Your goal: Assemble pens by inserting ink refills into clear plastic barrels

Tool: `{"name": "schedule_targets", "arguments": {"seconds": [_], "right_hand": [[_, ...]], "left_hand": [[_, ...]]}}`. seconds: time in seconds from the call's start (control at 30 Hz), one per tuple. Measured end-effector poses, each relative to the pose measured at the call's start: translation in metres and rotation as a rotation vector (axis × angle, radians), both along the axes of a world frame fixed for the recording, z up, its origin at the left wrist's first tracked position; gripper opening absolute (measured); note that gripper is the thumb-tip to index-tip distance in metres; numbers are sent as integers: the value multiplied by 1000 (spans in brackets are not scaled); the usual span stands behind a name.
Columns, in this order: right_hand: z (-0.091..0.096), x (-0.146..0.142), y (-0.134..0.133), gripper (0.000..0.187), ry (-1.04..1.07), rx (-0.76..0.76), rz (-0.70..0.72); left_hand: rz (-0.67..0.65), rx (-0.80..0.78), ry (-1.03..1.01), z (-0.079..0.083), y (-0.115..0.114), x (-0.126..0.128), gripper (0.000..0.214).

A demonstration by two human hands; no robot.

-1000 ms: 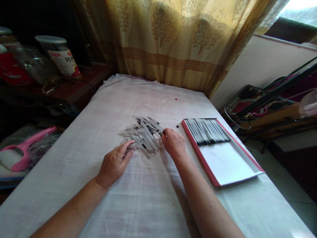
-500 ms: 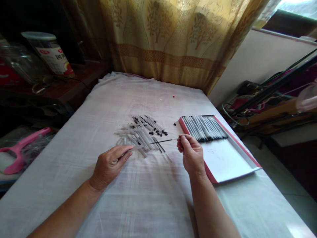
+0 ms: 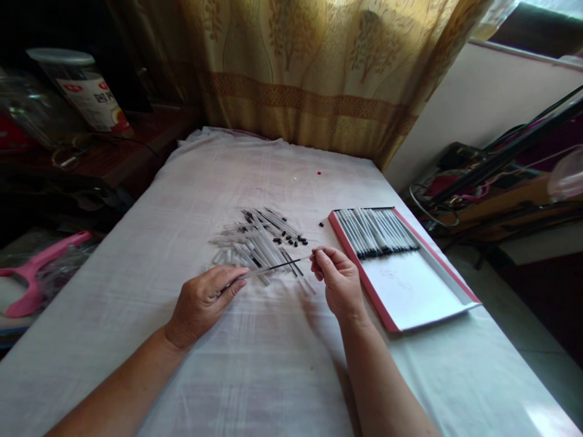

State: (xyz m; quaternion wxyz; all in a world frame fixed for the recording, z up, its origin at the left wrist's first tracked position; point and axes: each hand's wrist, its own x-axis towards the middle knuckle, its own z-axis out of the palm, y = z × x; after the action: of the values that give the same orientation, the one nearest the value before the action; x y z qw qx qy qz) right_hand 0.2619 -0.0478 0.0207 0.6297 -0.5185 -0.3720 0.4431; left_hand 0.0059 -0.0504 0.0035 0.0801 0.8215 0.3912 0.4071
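My left hand (image 3: 207, 300) is closed on a clear pen barrel (image 3: 252, 272) pointing right. In a pinch, my right hand (image 3: 336, 276) holds the far end of a pen refill (image 3: 286, 263) with a dark ink section. The refill's left end lies in line with the barrel and appears to be inside its mouth. Beyond the hands is a loose pile of clear barrels and refills (image 3: 259, 237), with several small black caps (image 3: 290, 240) at its right side. A shallow red-edged box (image 3: 378, 306) beside my right hand holds a row of pens with black ends (image 3: 373, 233).
A white cloth (image 3: 255, 376) covers the table. One black piece (image 3: 321, 224) and a red bit (image 3: 319, 173) lie farther back. A pink-handled object (image 3: 43, 273) and a lidded jar (image 3: 86, 91) stand to the left; a patterned curtain (image 3: 296, 91) hangs behind.
My right hand has moved left with the refill, bringing it toward my left hand. The refill's left end now overlaps the barrel; my left hand has barely moved.
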Motion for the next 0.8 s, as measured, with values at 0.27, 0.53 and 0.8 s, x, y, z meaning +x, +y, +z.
{"name": "schedule_targets", "arguments": {"seconds": [0.27, 0.53, 0.8], "right_hand": [[-9, -26, -4, 21, -252, 17, 163], [-6, -46, -13, 34, -627, 254, 326], [-9, 4, 42, 24, -1057, 77, 125]], "left_hand": [[-44, -2, 85, -1, -3, 5, 28], [24, -76, 19, -5, -2, 4, 24], [26, -124, -127, -5, 0, 2, 19]]}}
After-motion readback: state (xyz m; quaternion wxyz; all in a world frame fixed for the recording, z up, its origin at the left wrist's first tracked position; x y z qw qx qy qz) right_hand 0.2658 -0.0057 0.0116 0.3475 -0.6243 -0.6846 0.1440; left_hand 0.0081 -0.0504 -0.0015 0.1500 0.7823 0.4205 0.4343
